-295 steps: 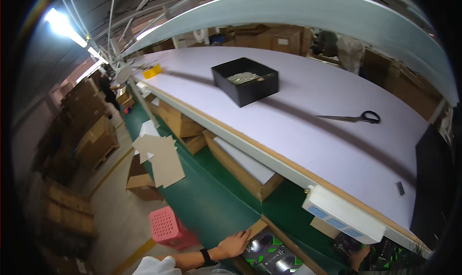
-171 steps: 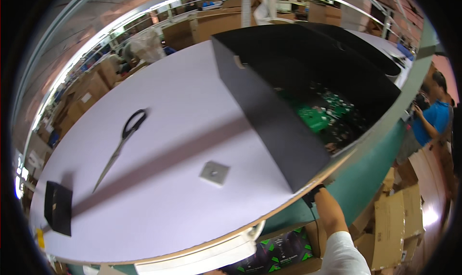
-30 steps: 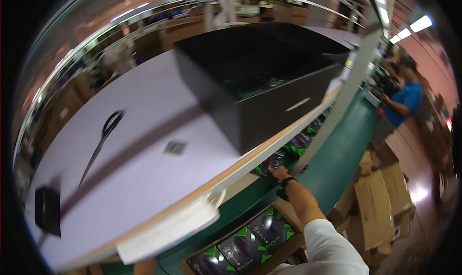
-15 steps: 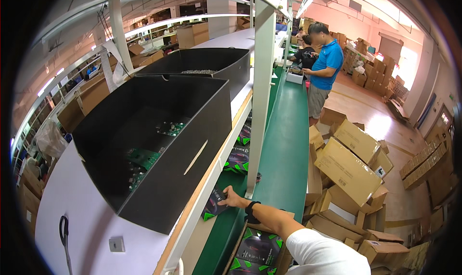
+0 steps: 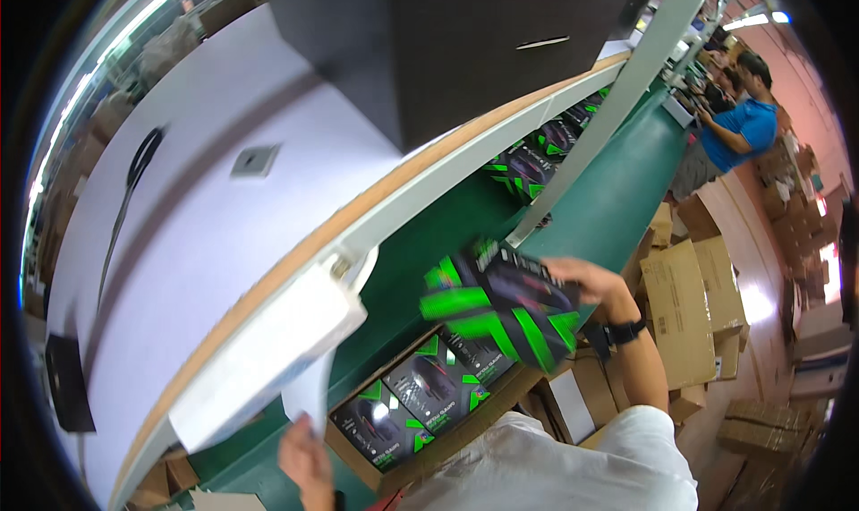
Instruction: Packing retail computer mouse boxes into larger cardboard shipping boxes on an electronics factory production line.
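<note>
Head view showed the right hand (image 5: 591, 278) closed on a black-green box (image 5: 519, 310); off-centre grip could tip it over the carton (image 5: 470, 424) edge. Left hand (image 5: 306, 459) blurred; I couldn't tell its grip.

A black box (image 5: 506, 301) with bright green angular shapes, motion-blurred, is held tilted in the air at the right end of the open brown carton (image 5: 488, 406); inside the carton, three similar boxes (image 5: 429, 390) lie side by side, printed faces up; left of the carton slants a blurred white strip (image 5: 307, 386)
</note>
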The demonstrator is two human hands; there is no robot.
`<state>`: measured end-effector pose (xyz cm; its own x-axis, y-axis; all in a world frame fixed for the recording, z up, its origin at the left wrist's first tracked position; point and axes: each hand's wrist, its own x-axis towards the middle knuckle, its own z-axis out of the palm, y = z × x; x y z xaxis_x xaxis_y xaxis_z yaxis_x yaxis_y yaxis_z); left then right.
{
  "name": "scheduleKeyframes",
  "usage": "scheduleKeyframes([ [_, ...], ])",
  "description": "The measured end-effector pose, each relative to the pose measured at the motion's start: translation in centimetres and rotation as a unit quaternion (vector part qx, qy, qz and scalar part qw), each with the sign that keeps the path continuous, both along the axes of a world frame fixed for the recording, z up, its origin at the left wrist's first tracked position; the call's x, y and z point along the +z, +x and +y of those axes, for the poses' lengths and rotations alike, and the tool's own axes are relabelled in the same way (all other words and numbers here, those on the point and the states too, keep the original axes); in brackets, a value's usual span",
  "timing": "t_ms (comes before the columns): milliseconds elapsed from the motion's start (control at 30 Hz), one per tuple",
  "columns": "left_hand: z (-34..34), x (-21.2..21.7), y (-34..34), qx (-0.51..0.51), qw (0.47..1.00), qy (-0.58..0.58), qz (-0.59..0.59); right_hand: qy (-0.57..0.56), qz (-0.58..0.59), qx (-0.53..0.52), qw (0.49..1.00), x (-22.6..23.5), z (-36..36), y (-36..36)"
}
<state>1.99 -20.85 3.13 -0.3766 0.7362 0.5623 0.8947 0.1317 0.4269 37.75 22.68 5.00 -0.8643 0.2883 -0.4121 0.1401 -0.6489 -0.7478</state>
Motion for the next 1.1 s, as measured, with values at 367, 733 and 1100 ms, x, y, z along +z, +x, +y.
scheduleKeyframes([
  [367,-5.4,-4.8,12.8,-0.056,0.965,-0.233,-0.109,0.386,-0.108,-0.029,0.916,-11.4,-8.7,2.6],
  [733,-5.6,-8.6,9.9,-0.047,0.877,-0.478,0.003,0.721,-0.174,0.146,0.654,-14.9,-5.2,2.4],
  [1100,-4.2,-3.7,11.9,0.21,0.942,-0.259,0.046,0.622,-0.25,0.148,0.727,-12.0,-7.4,0.7],
])
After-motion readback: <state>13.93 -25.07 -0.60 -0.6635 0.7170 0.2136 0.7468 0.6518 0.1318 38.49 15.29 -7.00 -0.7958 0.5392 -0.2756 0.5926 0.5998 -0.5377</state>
